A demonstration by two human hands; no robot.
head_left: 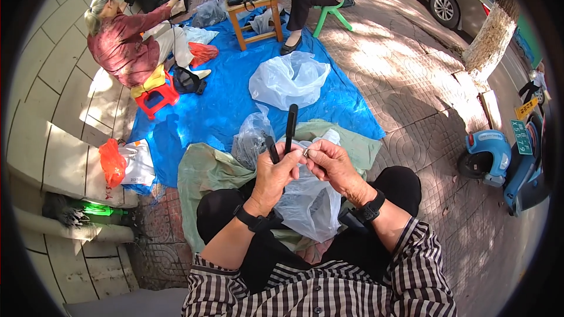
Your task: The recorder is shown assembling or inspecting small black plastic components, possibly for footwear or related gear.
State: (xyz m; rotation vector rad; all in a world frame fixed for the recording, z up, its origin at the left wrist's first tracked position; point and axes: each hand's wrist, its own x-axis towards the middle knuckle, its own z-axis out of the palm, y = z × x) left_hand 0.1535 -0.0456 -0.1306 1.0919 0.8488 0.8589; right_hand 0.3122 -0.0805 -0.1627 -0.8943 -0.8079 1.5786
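Observation:
My left hand (pixel 275 175) is closed round a black two-armed tool (pixel 291 122), whose arms point away from me, one longer than the other. Its kind is not clear, and its lower part is hidden in my fingers. Close beside it, my right hand (pixel 333 167) pinches a small shiny metal piece (pixel 305 153) at the fingertips, right against my left fingers. Below both hands, a clear plastic bag (pixel 311 206) lies between my knees. Another clear bag (pixel 251 140) with dark contents stands just beyond my left hand.
A greenish woven sheet (pixel 202 179) spreads under the bags. On the blue tarp (pixel 229 91) ahead lies a large clear bag (pixel 289 81). A person (pixel 126 47) sits on a red stool (pixel 157 97) at left; others sit behind a wooden stool (pixel 258 14). At right stands a blue scooter (pixel 496 152).

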